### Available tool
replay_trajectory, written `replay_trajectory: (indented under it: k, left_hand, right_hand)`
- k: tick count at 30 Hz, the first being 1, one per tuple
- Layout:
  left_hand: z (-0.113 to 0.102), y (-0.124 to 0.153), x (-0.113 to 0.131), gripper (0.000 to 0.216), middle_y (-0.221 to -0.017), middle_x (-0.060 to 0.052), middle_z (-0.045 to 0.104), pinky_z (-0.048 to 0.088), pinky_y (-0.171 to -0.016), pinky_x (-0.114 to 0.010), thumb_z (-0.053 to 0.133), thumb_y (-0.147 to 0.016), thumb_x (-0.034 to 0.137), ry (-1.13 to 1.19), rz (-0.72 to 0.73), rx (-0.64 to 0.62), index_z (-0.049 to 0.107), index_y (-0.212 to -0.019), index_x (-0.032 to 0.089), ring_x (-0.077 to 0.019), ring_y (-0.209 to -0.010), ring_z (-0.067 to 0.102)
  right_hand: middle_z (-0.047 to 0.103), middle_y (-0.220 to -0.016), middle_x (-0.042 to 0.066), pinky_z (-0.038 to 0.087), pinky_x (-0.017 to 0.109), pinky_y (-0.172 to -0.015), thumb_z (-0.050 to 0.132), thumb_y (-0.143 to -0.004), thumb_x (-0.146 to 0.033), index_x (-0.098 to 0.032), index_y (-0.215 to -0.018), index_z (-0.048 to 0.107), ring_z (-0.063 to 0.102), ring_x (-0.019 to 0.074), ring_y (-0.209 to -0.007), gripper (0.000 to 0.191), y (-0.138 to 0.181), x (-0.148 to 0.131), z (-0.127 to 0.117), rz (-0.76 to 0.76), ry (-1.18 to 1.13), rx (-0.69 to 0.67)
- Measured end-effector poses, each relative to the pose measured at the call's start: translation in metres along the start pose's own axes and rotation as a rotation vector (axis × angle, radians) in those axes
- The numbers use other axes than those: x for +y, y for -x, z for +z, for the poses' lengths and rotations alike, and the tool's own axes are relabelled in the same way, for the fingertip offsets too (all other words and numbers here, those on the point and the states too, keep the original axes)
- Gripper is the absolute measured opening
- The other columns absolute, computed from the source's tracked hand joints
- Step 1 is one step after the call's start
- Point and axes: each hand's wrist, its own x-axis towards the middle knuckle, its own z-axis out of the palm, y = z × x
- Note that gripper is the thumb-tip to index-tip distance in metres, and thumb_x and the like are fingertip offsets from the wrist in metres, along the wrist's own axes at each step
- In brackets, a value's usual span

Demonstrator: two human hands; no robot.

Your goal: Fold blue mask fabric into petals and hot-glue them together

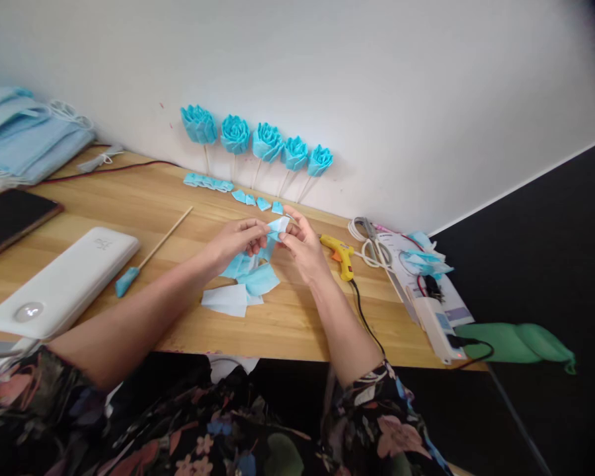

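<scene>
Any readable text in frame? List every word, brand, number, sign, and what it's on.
None reads with certainty:
White power bank: grey marking near one end, too blurred to quote.
Yellow glue gun: dark lettering on its body, too small to read.
Printed sheet: print too blurred to read, partly covered.
White power strip: bluish label, any text on it too small to read.

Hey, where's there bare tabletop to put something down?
A broad bare patch lies between the white power bank and dark cable, left of the blue-tipped stick. A smaller one lies between the black cord and power strip. It's crowded around the left hand, right hand and cut pieces, and below the blue flowers.
</scene>
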Motion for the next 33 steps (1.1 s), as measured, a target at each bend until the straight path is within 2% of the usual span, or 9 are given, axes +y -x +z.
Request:
replay_trajectory:
  k: [7, 16, 22, 33]
  left_hand:
    - [0.0006, 0.0014, 0.0022, 0.02, -0.064, 0.0, 0.058, 0.037, -0.055, -0.024, 0.064, -0.078, 0.033, 0.013, 0.011, 0.003, 0.056, -0.071, 0.016, -0.0091, -0.055, 0.051]
    - [0.0009, 0.0048, 0.0054, 0.022, -0.058, 0.003, 0.053, 0.033, -0.053, -0.023, 0.065, -0.076, 0.032, -0.005, 0.046, 0.024, 0.054, -0.067, 0.016, -0.0081, -0.053, 0.046]
    - [0.0031, 0.0069, 0.0087, 0.023, -0.056, 0.003, 0.05, 0.032, -0.053, -0.023, 0.065, -0.077, 0.033, -0.025, 0.061, 0.028, 0.054, -0.067, 0.016, -0.0085, -0.053, 0.044]
    - [0.0025, 0.004, 0.0054, 0.027, -0.066, 0.0, 0.059, 0.037, -0.056, -0.025, 0.06, -0.08, 0.042, -0.006, 0.046, -0.024, 0.056, -0.072, 0.017, -0.0101, -0.057, 0.05]
  right_hand:
    - [0.054, -0.077, -0.004, 0.052, 0.029, -0.074, 0.067, -0.075, -0.024, -0.032, -0.126, 0.055, 0.054, 0.013, -0.074, 0.053, 0.002, -0.0015, 0.0025, 0.002, 0.019, -0.048]
    - [0.06, -0.086, -0.001, 0.054, 0.033, -0.08, 0.069, -0.078, -0.031, -0.032, -0.131, 0.051, 0.058, 0.0159, -0.083, 0.056, 0.0027, -0.0002, 0.002, -0.033, 0.069, -0.121]
    - [0.059, -0.084, -0.001, 0.054, 0.034, -0.079, 0.069, -0.078, -0.031, -0.032, -0.131, 0.051, 0.057, 0.0158, -0.081, 0.055, 0.0022, 0.0017, 0.0022, -0.043, 0.077, -0.108]
    - [0.057, -0.082, -0.003, 0.052, 0.033, -0.077, 0.07, -0.077, -0.031, -0.033, -0.127, 0.053, 0.056, 0.0145, -0.075, 0.053, 0.0017, 0.0015, 0.0029, -0.048, 0.054, -0.087]
